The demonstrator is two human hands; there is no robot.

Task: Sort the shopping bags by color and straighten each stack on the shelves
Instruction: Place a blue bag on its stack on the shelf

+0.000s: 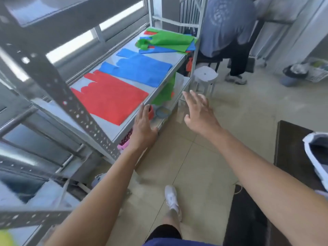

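A flat stack of red bags (110,98) lies on the grey shelf (124,129) nearest me. Beyond it lies a stack of blue bags (140,70). At the far end sits an untidy mixed pile (166,41), mostly green, with blue and red bags showing under it. My left hand (142,126) hovers with straight fingers at the shelf's front edge, beside the red stack, holding nothing. My right hand (198,110) is spread out in the air to the right of the shelf, over the floor, also holding nothing.
A slanted perforated metal upright (71,103) crosses in front of the shelf's left end. A lower shelf holds a green bag (165,94) and small items. A white stool (205,75) stands past the shelf, with a person (225,27) behind it. A dark table (291,144) is at right.
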